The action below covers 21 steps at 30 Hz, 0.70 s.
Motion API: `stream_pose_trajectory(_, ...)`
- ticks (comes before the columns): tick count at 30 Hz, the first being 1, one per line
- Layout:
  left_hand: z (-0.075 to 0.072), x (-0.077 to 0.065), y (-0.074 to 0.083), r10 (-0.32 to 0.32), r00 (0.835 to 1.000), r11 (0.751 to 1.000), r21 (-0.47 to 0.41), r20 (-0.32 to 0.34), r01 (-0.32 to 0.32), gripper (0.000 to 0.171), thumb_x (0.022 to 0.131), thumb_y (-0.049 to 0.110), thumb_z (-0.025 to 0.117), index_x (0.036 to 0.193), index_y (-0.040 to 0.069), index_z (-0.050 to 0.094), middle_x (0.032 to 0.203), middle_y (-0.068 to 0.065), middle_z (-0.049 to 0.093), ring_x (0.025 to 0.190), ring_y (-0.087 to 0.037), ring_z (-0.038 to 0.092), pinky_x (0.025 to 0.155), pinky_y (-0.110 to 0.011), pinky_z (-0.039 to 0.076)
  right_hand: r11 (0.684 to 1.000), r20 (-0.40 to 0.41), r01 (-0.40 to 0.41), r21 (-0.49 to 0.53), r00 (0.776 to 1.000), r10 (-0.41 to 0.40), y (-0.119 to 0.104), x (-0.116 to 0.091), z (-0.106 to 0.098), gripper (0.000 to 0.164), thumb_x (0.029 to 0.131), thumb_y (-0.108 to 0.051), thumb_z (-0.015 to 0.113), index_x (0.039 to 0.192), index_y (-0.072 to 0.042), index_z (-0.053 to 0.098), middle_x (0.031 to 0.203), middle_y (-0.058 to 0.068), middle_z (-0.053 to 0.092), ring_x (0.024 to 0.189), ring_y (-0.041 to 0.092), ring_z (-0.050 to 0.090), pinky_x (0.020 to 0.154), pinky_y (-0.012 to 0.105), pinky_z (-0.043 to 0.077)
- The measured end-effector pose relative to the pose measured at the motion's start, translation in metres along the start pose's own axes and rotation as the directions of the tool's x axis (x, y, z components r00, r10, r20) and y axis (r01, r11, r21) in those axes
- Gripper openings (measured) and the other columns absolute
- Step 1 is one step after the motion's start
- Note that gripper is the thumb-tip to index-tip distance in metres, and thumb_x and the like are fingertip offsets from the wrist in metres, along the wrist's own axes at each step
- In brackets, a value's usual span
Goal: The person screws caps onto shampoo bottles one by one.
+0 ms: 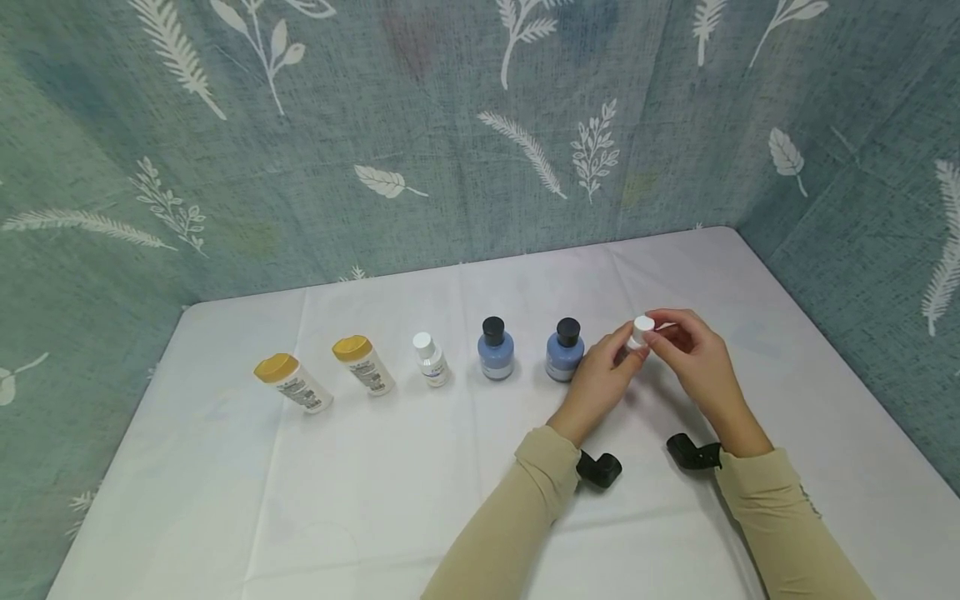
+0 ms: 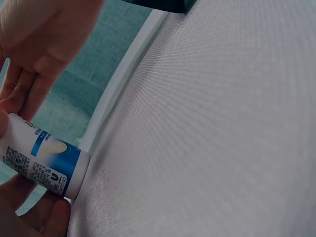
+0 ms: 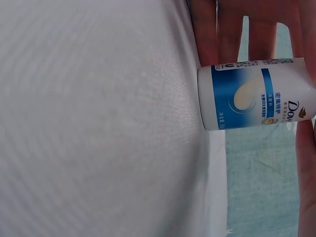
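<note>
A small white Dove shampoo bottle [image 3: 247, 96] with a blue label stands upright between both hands, its base on the table. In the head view only its white cap [image 1: 643, 323] and a bit of the neck show. My left hand [image 1: 602, 373] holds the bottle's body from the left, its fingers behind it in the right wrist view. From the right, my right hand [image 1: 697, 354] pinches at the cap with thumb and index finger. The bottle's label side [image 2: 47, 155] faces the left wrist camera. Close to the left hand stands a blue bottle [image 1: 564, 354] with a black cap.
Leftward in a row stand another blue bottle [image 1: 496, 354], a small white-capped bottle [image 1: 432, 367] and two white bottles with golden caps, the nearer one [image 1: 364, 367] and the far-left one [image 1: 296, 385]. A white cloth covers the table [image 1: 375, 492]. Patterned curtain [image 1: 420, 108] hangs behind.
</note>
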<state>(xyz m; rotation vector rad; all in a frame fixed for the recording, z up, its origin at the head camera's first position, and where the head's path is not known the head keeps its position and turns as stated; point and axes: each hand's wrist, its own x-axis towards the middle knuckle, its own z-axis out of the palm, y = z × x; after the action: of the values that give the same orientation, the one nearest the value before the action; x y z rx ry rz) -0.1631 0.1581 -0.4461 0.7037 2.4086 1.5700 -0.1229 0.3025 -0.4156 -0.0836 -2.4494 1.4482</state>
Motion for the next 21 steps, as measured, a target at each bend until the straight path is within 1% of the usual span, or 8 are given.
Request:
stream_pose_trajectory(4,0.0000,0.0009,-0.0010,0.019,1.000,1.000,-0.021,-0.002,-0.019,0.046,0.094,0.043,0.047,0.138,0.032,0.040,0.111,0.007,0.057,0.092,-0.003,0.050,0.083,-0.021,0.043,1.000,0.019,-0.020,0.016,1.000,0.020,-0.0022,-0.0016,-0.0019,0.033,0.090,-0.030,0.058,0.121,-0.020,0.057,0.098,0.002,0.060,0.087,0.011,0.058,0.071,0.016,0.045)
stream_pose_trajectory(7,0.0002,0.0011,-0.0016,0.030,1.000,0.999,-0.040,-0.002,-0.030,0.043,0.094,0.042,0.048,0.136,0.036,0.041,0.108,0.009,0.057,0.091,-0.003,0.051,0.081,-0.020,0.043,0.999,0.032,-0.028,0.033,0.999,0.027,-0.0035,-0.0024,-0.0030,0.033,0.091,-0.031,0.057,0.122,-0.020,0.056,0.096,0.006,0.062,0.087,0.014,0.058,0.071,0.017,0.045)
stream_pose_trajectory(10,0.0001,0.0008,-0.0016,0.030,1.000,0.999,-0.045,-0.003,-0.030,0.042,0.094,0.041,0.048,0.136,0.038,0.041,0.108,0.009,0.057,0.091,-0.003,0.051,0.081,-0.020,0.043,0.998,0.039,-0.029,0.049,0.999,0.028,-0.0046,-0.0027,-0.0033,0.034,0.091,-0.031,0.057,0.122,-0.018,0.056,0.097,0.007,0.061,0.087,0.012,0.058,0.072,0.017,0.045)
stream_pose_trajectory(16,0.0001,0.0004,-0.0008,0.017,1.000,0.999,-0.046,-0.001,-0.017,0.043,0.094,0.040,0.048,0.137,0.037,0.040,0.119,0.008,0.056,0.098,-0.003,0.050,0.088,-0.022,0.043,0.998,0.031,-0.031,0.062,0.999,0.029,-0.0041,-0.0025,-0.0026,0.033,0.090,-0.029,0.059,0.120,-0.015,0.056,0.098,0.005,0.061,0.086,0.010,0.058,0.070,0.018,0.046)
stream_pose_trajectory(21,0.0000,0.0006,-0.0016,0.027,1.000,0.998,-0.052,0.001,-0.027,0.044,0.094,0.040,0.048,0.137,0.034,0.040,0.125,0.008,0.054,0.102,-0.002,0.051,0.091,-0.022,0.043,0.996,0.011,-0.019,0.090,1.000,0.018,0.0000,-0.0016,-0.0015,0.033,0.089,-0.026,0.060,0.119,-0.012,0.055,0.101,0.006,0.062,0.087,0.010,0.059,0.069,0.017,0.047)
